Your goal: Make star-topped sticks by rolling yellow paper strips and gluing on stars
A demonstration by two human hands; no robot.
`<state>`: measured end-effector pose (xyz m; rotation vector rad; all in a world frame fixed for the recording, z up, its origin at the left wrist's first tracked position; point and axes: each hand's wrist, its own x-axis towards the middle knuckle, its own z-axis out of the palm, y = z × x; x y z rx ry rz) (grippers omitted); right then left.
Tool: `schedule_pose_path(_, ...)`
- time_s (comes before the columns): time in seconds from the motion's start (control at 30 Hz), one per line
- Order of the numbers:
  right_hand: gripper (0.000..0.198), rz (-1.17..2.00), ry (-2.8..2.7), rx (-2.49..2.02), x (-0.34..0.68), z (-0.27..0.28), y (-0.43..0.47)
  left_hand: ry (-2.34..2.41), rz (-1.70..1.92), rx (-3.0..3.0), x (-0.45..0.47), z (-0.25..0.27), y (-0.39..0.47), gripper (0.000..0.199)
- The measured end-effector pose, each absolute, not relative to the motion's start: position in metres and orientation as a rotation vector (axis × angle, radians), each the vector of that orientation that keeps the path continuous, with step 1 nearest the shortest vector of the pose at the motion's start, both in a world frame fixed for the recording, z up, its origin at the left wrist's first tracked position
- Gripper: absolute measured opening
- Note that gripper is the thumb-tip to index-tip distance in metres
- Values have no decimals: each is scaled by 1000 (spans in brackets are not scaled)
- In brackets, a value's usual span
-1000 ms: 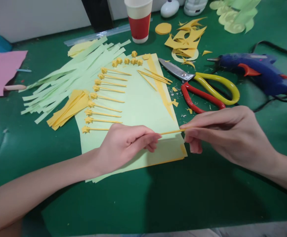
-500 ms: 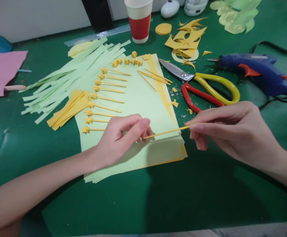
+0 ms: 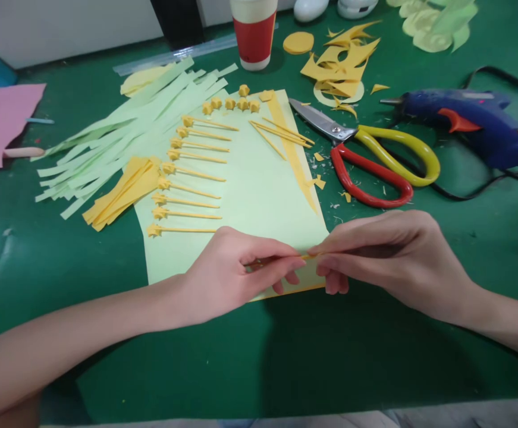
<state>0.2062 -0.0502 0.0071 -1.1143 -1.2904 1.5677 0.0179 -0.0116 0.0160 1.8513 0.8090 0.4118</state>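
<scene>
Green tabletop (image 3: 196,362) strewn with yellow paper scraps (image 3: 350,71); clock face taken as centred on the held piece. Thin yellow stick (image 3: 307,257) is held above the near part of a pale green sheet (image 3: 259,196), mostly covered by fingers. From nine o'clock it is pinched by the left hand (image 3: 245,267), thumb against index; from three o'clock it is pinched likewise by the right hand (image 3: 383,261). Fingertips nearly meet, only a short length left showing. Loose sticks (image 3: 282,134) are seen toward half past eleven, star-headed sticks (image 3: 168,168) lined up at ten, scissors (image 3: 344,135) at one, glue gun (image 3: 486,131) at two. Handling, judged: very light, slim; rolled paper or coloured wood cannot be told apart. Probably stiffish lengthwise, easily creased or snapped if squeezed or bent hard; slipping seems unlikely. Best gripped gently, thumb and fingertip, near the ends.
</scene>
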Motion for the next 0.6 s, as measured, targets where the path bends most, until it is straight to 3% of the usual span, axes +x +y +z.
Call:
schedule_pose_path(0.33,7,1762,-1102,-1134,208,2,-51,858,556,1850,18,18,-13,10)
schedule_pose_path(0.6,12,1680,-1159,-1113,209,2,-53,842,564,1808,19,15,-12,11)
